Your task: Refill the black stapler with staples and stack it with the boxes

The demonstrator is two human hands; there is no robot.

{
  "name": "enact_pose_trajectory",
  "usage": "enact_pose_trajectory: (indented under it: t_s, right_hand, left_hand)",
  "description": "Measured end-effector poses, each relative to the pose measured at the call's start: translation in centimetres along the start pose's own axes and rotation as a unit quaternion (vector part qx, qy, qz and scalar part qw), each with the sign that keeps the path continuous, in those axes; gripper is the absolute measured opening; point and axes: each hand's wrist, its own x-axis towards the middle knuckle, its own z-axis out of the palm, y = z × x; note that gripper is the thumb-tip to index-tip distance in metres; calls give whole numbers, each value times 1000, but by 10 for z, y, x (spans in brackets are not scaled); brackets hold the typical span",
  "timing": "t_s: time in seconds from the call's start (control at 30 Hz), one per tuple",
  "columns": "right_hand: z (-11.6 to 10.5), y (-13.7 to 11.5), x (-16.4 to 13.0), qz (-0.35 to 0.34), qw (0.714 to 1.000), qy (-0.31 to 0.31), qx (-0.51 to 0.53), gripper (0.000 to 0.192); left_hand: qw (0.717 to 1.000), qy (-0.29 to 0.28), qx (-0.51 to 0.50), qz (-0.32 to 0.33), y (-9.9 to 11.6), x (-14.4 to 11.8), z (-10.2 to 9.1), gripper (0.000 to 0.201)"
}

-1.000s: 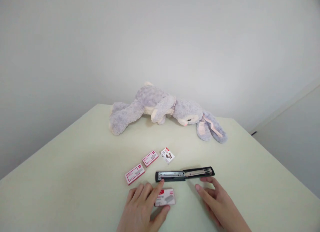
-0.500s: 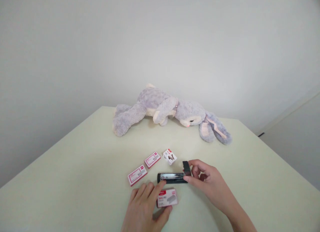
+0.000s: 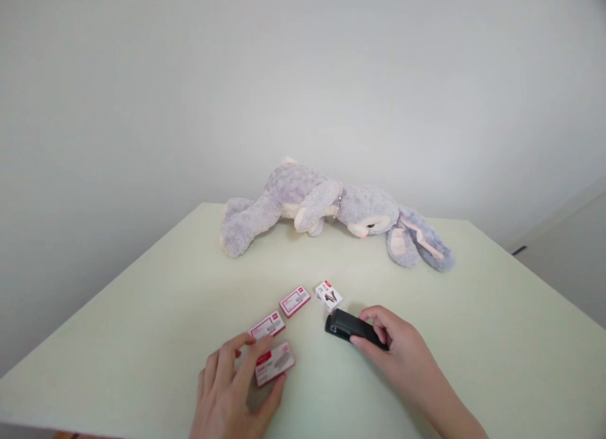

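Pale green table (image 3: 142, 312) carries everything we see; a grey plush rabbit (image 3: 331, 211) lies along its far edge. Our right hand (image 3: 398, 347) wraps the near end of the black stapler (image 3: 353, 326), whose long axis runs away to the left. Our left hand (image 3: 234, 388) pinches a red staple box (image 3: 274, 363) between thumb and fingers, beside two more boxes (image 3: 279, 312).

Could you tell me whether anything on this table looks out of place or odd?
Only the grey plush rabbit stands out: it lies flopped on its side at the far edge of the table, a toy among office supplies. The black stapler and staple boxes look undamaged, and nothing is spilled.
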Motion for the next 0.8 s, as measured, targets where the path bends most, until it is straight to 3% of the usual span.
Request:
enact_pose_trajectory:
  t_s: [0.17,0.27,0.4,0.57,0.8]
  right_hand:
    - [-1,7,-14,48,998,20,-30,23]
    - [-2,7,-21,57,997,38,-30,24]
    - [-3,9,-26,76,995,59,-20,30]
    - [-7,9,-6,93,993,77,7,40]
    - [-1,-7,49,44,997,26,60,27]
  left_hand:
    - [993,-105,-40,32,-19,33,-4,65]
    - [989,-128,-40,56,-13,53,-1,75]
    - [983,-162,-31,80,3,65,6,68]
    - [988,-144,-17,53,22,58,15,65]
    - [995,-94,31,-2,51,40,29,56]
